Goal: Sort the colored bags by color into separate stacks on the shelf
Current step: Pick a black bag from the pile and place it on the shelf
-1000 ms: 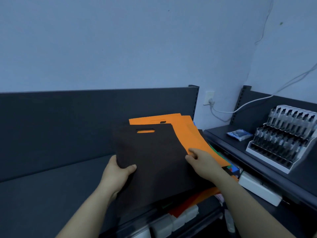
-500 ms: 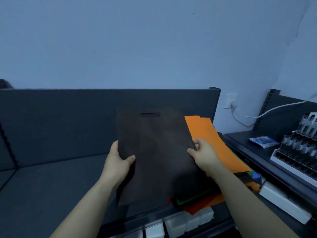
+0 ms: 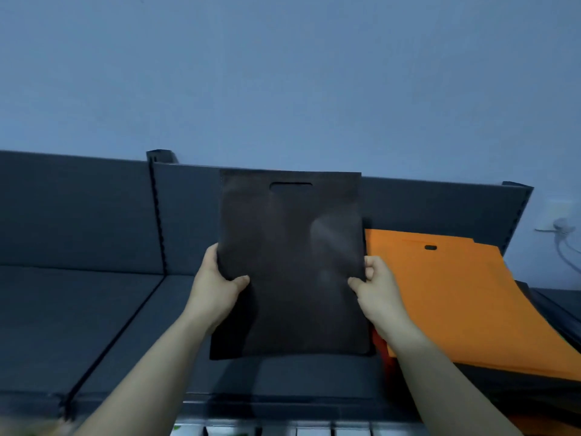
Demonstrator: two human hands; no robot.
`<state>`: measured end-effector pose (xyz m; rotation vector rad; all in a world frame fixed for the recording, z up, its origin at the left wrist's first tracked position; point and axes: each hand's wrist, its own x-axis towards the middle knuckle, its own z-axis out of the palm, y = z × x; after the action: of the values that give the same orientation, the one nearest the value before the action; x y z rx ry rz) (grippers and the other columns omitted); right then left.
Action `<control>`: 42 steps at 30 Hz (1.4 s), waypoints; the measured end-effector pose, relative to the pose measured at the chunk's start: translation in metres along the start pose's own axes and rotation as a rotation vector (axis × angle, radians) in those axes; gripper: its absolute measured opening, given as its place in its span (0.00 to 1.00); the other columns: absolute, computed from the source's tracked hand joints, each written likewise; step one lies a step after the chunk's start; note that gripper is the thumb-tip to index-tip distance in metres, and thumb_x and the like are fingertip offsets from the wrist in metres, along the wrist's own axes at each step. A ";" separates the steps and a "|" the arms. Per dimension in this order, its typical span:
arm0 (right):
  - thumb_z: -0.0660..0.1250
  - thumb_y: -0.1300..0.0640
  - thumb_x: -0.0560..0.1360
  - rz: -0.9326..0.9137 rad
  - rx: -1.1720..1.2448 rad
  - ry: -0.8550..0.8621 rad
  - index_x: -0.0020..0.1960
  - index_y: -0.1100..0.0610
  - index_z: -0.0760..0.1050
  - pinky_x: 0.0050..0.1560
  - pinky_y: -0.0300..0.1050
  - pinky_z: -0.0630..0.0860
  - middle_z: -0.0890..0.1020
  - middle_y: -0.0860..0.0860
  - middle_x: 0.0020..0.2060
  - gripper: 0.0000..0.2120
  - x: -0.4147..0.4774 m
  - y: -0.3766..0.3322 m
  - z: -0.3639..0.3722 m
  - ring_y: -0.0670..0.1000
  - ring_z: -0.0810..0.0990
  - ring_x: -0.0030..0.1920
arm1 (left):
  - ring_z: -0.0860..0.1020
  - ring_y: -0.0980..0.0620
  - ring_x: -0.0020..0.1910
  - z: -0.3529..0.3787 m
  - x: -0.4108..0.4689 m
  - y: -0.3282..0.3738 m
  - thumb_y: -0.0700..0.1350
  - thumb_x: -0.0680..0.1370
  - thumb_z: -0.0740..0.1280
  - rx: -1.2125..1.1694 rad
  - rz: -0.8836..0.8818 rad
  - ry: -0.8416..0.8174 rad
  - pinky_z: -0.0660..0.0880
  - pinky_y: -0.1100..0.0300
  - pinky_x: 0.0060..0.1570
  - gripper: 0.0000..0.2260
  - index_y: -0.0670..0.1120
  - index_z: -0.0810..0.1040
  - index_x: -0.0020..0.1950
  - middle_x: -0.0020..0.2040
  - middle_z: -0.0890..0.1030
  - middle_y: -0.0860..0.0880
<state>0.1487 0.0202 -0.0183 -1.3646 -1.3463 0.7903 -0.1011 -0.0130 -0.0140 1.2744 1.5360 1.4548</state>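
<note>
Head view: a flat, dark brown, rectangular non-woven fabric bag point(image 3: 292, 262) with a cut-out handle slot near its top edge is held upright in the middle of the frame. It is in front of the back panel of the dark grey metal shelf point(image 3: 94, 309), and its bottom edge is lifted clear of the shelf deck.

The left hand point(image 3: 217, 287) grips the bag's left edge at about 9 o'clock. Its thumb is curled over the front and the other fingers are hidden behind the fabric. The right hand point(image 3: 380, 291) pinches the right edge at about 3 o'clock, with the thumb on the front and the fingers point(image 3: 369, 265) curled round the edge.

At 3 o'clock from the dark bag, just beside it, a stack of flat orange fabric bags point(image 3: 440, 294) lies on the shelf. The top one shows a small handle slot, and the near edge of the stack curves downward. Under this stack a red strip point(image 3: 382, 344) and darker layers show at 5 o'clock; these may be more bags, but the dim light leaves that unclear.

A slotted upright post point(image 3: 155, 215) divides the back panel at 10 o'clock. A white wall socket with a cable point(image 3: 559, 225) sits at the far 3 o'clock edge. Pale boxes point(image 3: 314, 431) line the bottom edge at 6 o'clock.
</note>
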 end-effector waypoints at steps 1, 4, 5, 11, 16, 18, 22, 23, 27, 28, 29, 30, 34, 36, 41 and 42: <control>0.61 0.66 0.77 0.009 -0.006 -0.016 0.53 0.51 0.71 0.48 0.51 0.81 0.82 0.46 0.49 0.12 0.000 -0.001 0.010 0.48 0.82 0.46 | 0.77 0.53 0.56 -0.010 0.001 -0.004 0.38 0.75 0.70 0.006 -0.022 0.008 0.74 0.57 0.53 0.26 0.56 0.66 0.67 0.56 0.78 0.56; 0.62 0.66 0.76 0.023 -0.028 -0.068 0.51 0.50 0.71 0.48 0.49 0.80 0.82 0.47 0.49 0.12 0.000 -0.006 0.042 0.49 0.81 0.47 | 0.77 0.52 0.55 -0.041 0.001 -0.014 0.38 0.74 0.71 0.023 -0.083 0.039 0.75 0.55 0.53 0.26 0.55 0.66 0.67 0.56 0.77 0.55; 0.62 0.67 0.76 0.033 -0.038 -0.084 0.51 0.50 0.71 0.48 0.49 0.80 0.82 0.47 0.49 0.11 -0.002 -0.008 0.054 0.49 0.81 0.47 | 0.77 0.52 0.55 -0.052 0.001 -0.018 0.38 0.74 0.71 0.028 -0.099 0.048 0.75 0.55 0.53 0.26 0.55 0.66 0.67 0.56 0.77 0.56; 0.61 0.69 0.75 0.078 -0.005 -0.140 0.53 0.55 0.72 0.38 0.43 0.77 0.81 0.50 0.47 0.12 -0.016 -0.022 0.132 0.50 0.81 0.45 | 0.77 0.51 0.53 -0.127 0.001 -0.042 0.40 0.73 0.73 0.089 -0.179 0.104 0.76 0.53 0.54 0.25 0.53 0.67 0.66 0.55 0.77 0.55; 0.63 0.65 0.76 0.094 -0.018 -0.196 0.60 0.54 0.71 0.39 0.44 0.77 0.81 0.50 0.52 0.14 -0.038 -0.039 0.211 0.49 0.81 0.45 | 0.76 0.51 0.55 -0.206 0.000 -0.060 0.41 0.74 0.72 0.177 -0.176 0.156 0.75 0.54 0.53 0.28 0.54 0.66 0.70 0.59 0.76 0.55; 0.64 0.64 0.76 0.061 -0.059 -0.216 0.61 0.54 0.71 0.42 0.45 0.78 0.80 0.50 0.53 0.15 -0.050 -0.048 0.245 0.49 0.81 0.45 | 0.76 0.50 0.56 -0.241 -0.001 -0.065 0.42 0.74 0.72 0.214 -0.162 0.176 0.75 0.54 0.54 0.29 0.55 0.64 0.71 0.59 0.75 0.56; 0.64 0.63 0.76 0.008 -0.078 -0.252 0.66 0.51 0.67 0.42 0.45 0.77 0.80 0.49 0.50 0.20 -0.077 -0.070 0.313 0.49 0.80 0.44 | 0.75 0.52 0.53 -0.316 -0.004 -0.077 0.40 0.74 0.72 0.251 -0.137 0.222 0.74 0.56 0.54 0.29 0.56 0.64 0.70 0.56 0.75 0.57; 0.64 0.63 0.76 0.012 -0.064 -0.269 0.67 0.49 0.67 0.41 0.45 0.78 0.79 0.48 0.48 0.22 -0.085 -0.075 0.331 0.49 0.80 0.43 | 0.76 0.53 0.53 -0.336 -0.005 -0.081 0.40 0.74 0.72 0.250 -0.144 0.234 0.74 0.56 0.54 0.30 0.56 0.64 0.70 0.56 0.75 0.58; 0.64 0.64 0.76 0.043 0.000 -0.311 0.66 0.44 0.69 0.50 0.53 0.80 0.79 0.51 0.53 0.23 -0.114 -0.094 0.403 0.53 0.80 0.51 | 0.77 0.49 0.58 -0.412 -0.005 -0.100 0.42 0.73 0.73 0.265 -0.205 0.281 0.75 0.55 0.56 0.36 0.54 0.58 0.75 0.66 0.74 0.52; 0.64 0.65 0.76 0.040 -0.002 -0.312 0.65 0.45 0.70 0.53 0.51 0.79 0.77 0.52 0.58 0.22 -0.121 -0.098 0.420 0.52 0.78 0.56 | 0.77 0.47 0.59 -0.429 -0.005 -0.104 0.42 0.73 0.73 0.277 -0.229 0.282 0.75 0.55 0.55 0.38 0.55 0.55 0.77 0.67 0.73 0.50; 0.64 0.65 0.77 0.037 -0.010 -0.317 0.65 0.45 0.71 0.54 0.48 0.76 0.74 0.54 0.62 0.21 -0.127 -0.102 0.437 0.52 0.75 0.62 | 0.77 0.47 0.59 -0.446 -0.005 -0.108 0.43 0.73 0.73 0.285 -0.248 0.277 0.76 0.53 0.54 0.40 0.55 0.54 0.77 0.68 0.72 0.49; 0.63 0.65 0.77 0.038 -0.020 -0.328 0.66 0.47 0.72 0.54 0.45 0.74 0.72 0.54 0.65 0.21 -0.133 -0.106 0.453 0.51 0.71 0.66 | 0.77 0.46 0.58 -0.462 -0.004 -0.111 0.43 0.73 0.74 0.294 -0.252 0.272 0.76 0.53 0.54 0.39 0.56 0.55 0.77 0.67 0.73 0.48; 0.63 0.65 0.78 0.028 -0.068 -0.368 0.64 0.51 0.74 0.52 0.40 0.69 0.73 0.53 0.67 0.18 -0.150 -0.122 0.509 0.49 0.70 0.68 | 0.74 0.49 0.63 -0.518 0.003 -0.126 0.43 0.72 0.74 0.464 -0.245 0.275 0.72 0.57 0.60 0.30 0.50 0.67 0.72 0.67 0.74 0.49; 0.63 0.65 0.77 0.007 -0.100 -0.379 0.64 0.54 0.75 0.51 0.39 0.69 0.74 0.52 0.66 0.17 -0.156 -0.129 0.534 0.48 0.72 0.64 | 0.73 0.49 0.64 -0.543 0.010 -0.135 0.45 0.72 0.74 0.515 -0.266 0.274 0.70 0.59 0.59 0.28 0.50 0.70 0.70 0.67 0.74 0.48; 0.63 0.64 0.77 -0.032 -0.160 -0.441 0.64 0.54 0.75 0.55 0.41 0.71 0.74 0.52 0.66 0.16 -0.157 -0.141 0.599 0.49 0.74 0.61 | 0.73 0.49 0.63 -0.599 0.030 -0.156 0.46 0.71 0.75 0.596 -0.289 0.306 0.70 0.59 0.58 0.28 0.50 0.71 0.69 0.66 0.74 0.49; 0.63 0.63 0.78 -0.042 -0.176 -0.450 0.64 0.54 0.75 0.56 0.42 0.72 0.74 0.52 0.66 0.16 -0.156 -0.144 0.612 0.49 0.73 0.62 | 0.73 0.49 0.64 -0.609 0.034 -0.160 0.46 0.71 0.75 0.608 -0.293 0.310 0.70 0.58 0.60 0.28 0.50 0.71 0.69 0.66 0.74 0.49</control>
<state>-0.4950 -0.0230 -0.0767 -1.3352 -1.8236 1.0091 -0.7101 -0.1681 -0.0647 1.1009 2.3860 1.0622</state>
